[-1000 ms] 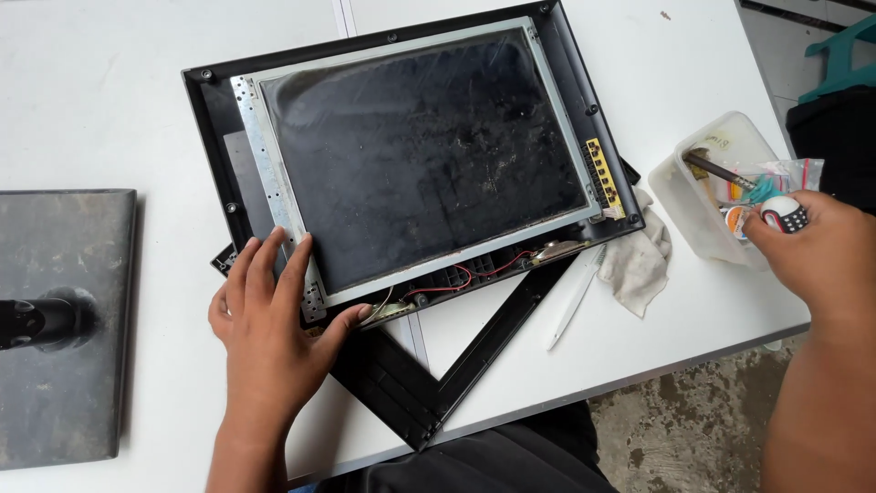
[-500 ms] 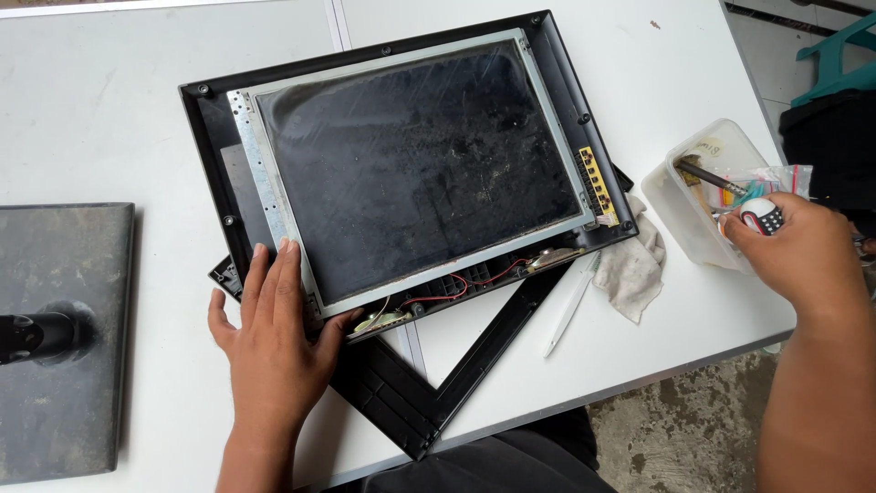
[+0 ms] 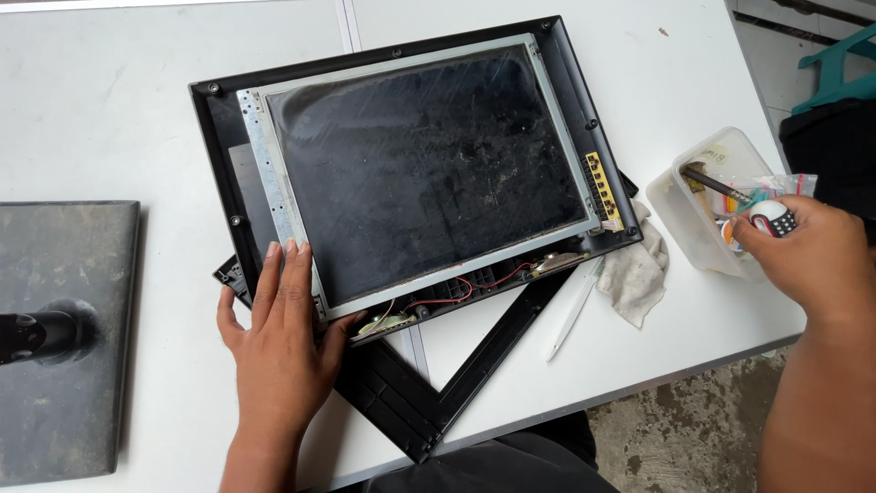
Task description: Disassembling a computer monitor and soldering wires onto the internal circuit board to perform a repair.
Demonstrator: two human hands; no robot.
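Observation:
An opened flat monitor lies face up on the white table, its dusty dark panel in a metal frame inside a black back shell. My left hand rests flat on the monitor's near left corner, fingers together on the metal edge. A loose black bezel frame sticks out from under the monitor toward me. My right hand is closed round a screwdriver handle, white and red with a black grip, held over a clear plastic tub at the table's right edge.
A grey monitor stand base with a black neck lies at the left. A crumpled grey cloth and a white pen-like stick lie by the monitor's right corner. The tub holds tools. Beyond the table's right edge stands a teal plastic chair.
My left hand slid slightly along the monitor's near left corner. My right hand stayed at the tub with the screwdriver handle, shifting a little; the view moved a bit.

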